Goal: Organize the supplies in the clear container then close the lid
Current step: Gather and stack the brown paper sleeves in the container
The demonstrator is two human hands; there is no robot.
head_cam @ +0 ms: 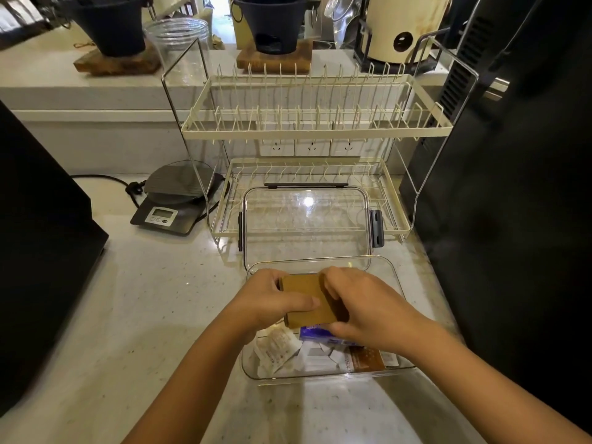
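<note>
Low in the frame, left hand (267,298) and right hand (362,304) clasp a flat brown cardboard stack (309,299) between curled fingers above the clear plastic container (397,283).

Box (309,299): plain tan-brown. Container (397,277): clear. Lid (306,219): clear, with dark grey latches. Sachets (277,347): white with reddish-brown print. Packet (315,333): purple-blue. Pack (365,360): brown with pale dots. Rack (315,129): cream. Scale (174,200): dark grey, with pale display. Counter (153,299): off-white, finely speckled. Pots (272,20): dark navy.
</note>
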